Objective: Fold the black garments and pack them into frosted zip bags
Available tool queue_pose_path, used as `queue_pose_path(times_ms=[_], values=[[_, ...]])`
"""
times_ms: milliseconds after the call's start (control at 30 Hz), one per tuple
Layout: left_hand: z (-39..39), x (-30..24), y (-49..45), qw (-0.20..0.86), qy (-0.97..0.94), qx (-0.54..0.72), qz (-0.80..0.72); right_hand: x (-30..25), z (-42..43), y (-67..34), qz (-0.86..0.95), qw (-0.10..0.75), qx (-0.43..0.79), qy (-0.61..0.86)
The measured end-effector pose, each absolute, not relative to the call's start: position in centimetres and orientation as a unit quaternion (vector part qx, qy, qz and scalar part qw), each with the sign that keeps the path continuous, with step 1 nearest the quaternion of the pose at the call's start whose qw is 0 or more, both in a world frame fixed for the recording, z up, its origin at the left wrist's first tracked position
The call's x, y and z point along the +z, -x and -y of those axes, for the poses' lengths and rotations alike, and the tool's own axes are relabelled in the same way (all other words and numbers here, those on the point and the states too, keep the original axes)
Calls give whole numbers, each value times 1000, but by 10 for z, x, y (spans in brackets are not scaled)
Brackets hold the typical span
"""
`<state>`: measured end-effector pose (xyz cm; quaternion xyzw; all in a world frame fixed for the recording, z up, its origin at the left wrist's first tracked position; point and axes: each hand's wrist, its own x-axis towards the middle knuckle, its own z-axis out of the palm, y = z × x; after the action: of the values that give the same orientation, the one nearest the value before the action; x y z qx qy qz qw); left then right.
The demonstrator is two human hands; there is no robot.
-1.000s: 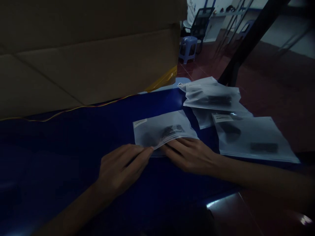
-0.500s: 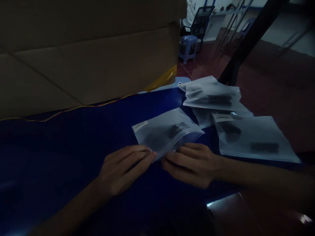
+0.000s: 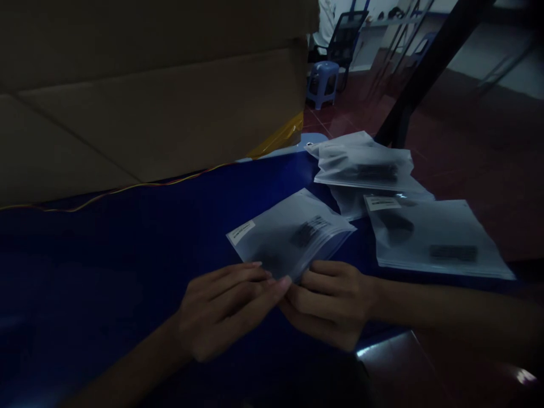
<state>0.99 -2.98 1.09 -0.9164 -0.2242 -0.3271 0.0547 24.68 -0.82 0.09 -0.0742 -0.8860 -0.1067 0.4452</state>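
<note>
A frosted zip bag with a small white label at its left corner lies tilted in front of me, something dark showing faintly inside. My left hand pinches its near corner between thumb and fingers. My right hand is closed at the same near edge, its fingertips partly hidden behind the bag and close to my left thumb. The bag's near right edge bows slightly apart. To the right lies another labelled frosted bag, and beyond it is a pile of similar bags.
A large cardboard box stands along the back of the blue table, with a thin yellow and red wire at its foot. Farther off are a blue stool, a mesh chair and part of a person.
Both hands have shifted slightly nearer to me, and my left thumb has slid right along the bag's edge towards my right hand. The bag has turned a little.
</note>
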Motion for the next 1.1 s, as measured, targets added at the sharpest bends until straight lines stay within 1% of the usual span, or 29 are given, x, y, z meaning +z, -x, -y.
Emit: queue_pose_path(times_ms=[100, 267, 367, 533, 600, 733, 1100], values=[[29, 10, -11, 59, 916, -326, 226, -2, 8, -246, 880, 459, -95, 77], [28, 10, -13, 62, 911, -339, 229, 0, 6, -246, 890, 434, -110, 82], [28, 15, -14, 56, 915, -324, 235, 1, 6, -245, 890, 431, -129, 77], [29, 22, -17, 59, 920, -313, 228, -1, 9, -242, 883, 453, -98, 71], [30, 22, -17, 56, 924, -301, 230, -1, 10, -242, 887, 449, -80, 77], [31, 15, -13, 58, 921, -301, 239, 3, 7, -245, 899, 421, -72, 97], [24, 11, -10, 39, 903, -316, 289, 7, 1, -257, 913, 342, -161, 155]])
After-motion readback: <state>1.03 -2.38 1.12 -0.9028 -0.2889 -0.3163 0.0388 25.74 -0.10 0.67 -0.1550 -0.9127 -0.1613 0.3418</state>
